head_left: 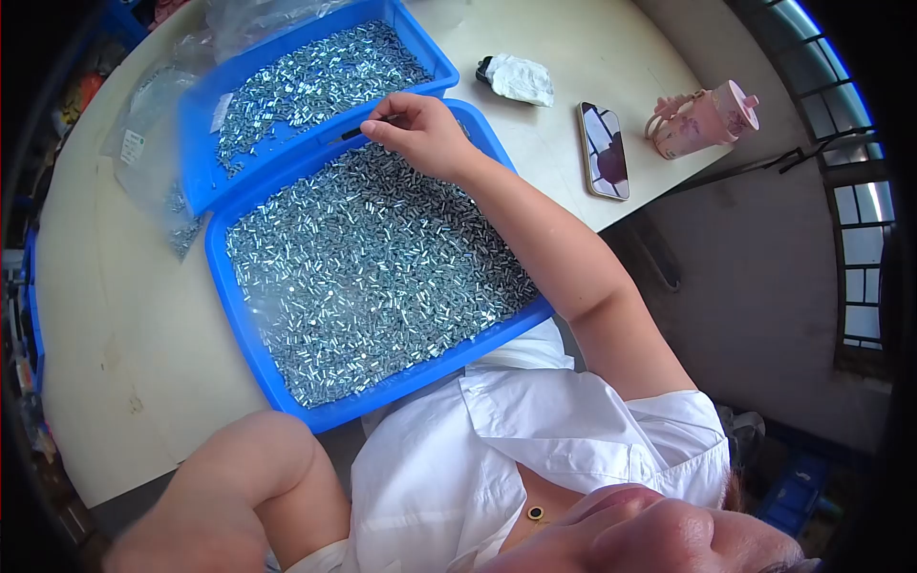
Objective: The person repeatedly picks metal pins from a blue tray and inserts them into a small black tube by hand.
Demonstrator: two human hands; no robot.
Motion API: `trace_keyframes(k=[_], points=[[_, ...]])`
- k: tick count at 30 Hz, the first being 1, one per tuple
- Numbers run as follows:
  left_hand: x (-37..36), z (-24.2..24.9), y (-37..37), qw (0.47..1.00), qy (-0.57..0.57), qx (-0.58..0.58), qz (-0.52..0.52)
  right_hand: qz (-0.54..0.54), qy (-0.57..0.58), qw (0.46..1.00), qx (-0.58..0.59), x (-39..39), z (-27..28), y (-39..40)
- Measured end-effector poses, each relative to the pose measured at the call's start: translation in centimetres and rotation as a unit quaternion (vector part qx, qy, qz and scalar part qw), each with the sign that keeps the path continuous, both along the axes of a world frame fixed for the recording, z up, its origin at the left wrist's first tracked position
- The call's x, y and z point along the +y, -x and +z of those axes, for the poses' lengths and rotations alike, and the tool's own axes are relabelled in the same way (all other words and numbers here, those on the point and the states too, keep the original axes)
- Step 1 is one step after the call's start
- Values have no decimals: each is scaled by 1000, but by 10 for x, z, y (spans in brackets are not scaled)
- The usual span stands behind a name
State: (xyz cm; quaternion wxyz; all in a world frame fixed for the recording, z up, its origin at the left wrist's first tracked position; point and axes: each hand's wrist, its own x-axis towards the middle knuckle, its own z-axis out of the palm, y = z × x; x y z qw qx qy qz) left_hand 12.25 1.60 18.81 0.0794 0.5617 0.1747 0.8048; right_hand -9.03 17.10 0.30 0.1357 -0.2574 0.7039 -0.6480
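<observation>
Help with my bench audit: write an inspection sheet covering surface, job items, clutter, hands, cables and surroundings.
Surface: pale tabletop, a few dark marks at lower left.
Job items: small shiny metal pieces in two blue trays; near tray thickly covered, far tray showing bare patches.
Clutter: phone, pink cup and crumpled white item at right; clear plastic bag at left.
Hands: right hand over where the trays meet, fingers curled, contents unclear; left arm bent, its hand too blurred or cut off to judge.
Cables: nothing seen.
Surroundings: barred window at right.
</observation>
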Motion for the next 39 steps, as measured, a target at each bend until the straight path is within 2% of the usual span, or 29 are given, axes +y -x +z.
trace_keyframes(k=[1,3,4,5,6,11,15,22,28,33,39], points=[[0,1,0,998,-63,-30,0,2,-2,1000,-10,0,1,0],[-13,-6,10,999,-44,-15,14,4,13,1000,-9,0,0,0],[-10,-12,11,964,-29,-82,252,4,16,1000,-6,-1,-2,1],[-10,-17,13,933,11,-117,341,0,15,1000,-5,-1,-5,2],[-8,-19,15,926,24,-110,361,-4,3,1000,4,0,-3,1],[-6,-27,4,931,32,-57,360,10,57,998,20,-2,-11,6],[-5,-29,-3,932,29,-36,360,14,42,999,31,-3,-11,7],[0,-29,-12,900,24,-9,435,6,37,999,8,-3,-9,8],[18,-6,-22,825,43,1,563,11,43,999,5,-4,-9,7],[30,3,-34,735,44,-4,676,0,19,1000,16,-4,-8,6],[43,16,-42,660,38,0,751,-7,3,1000,16,-2,-6,2]])
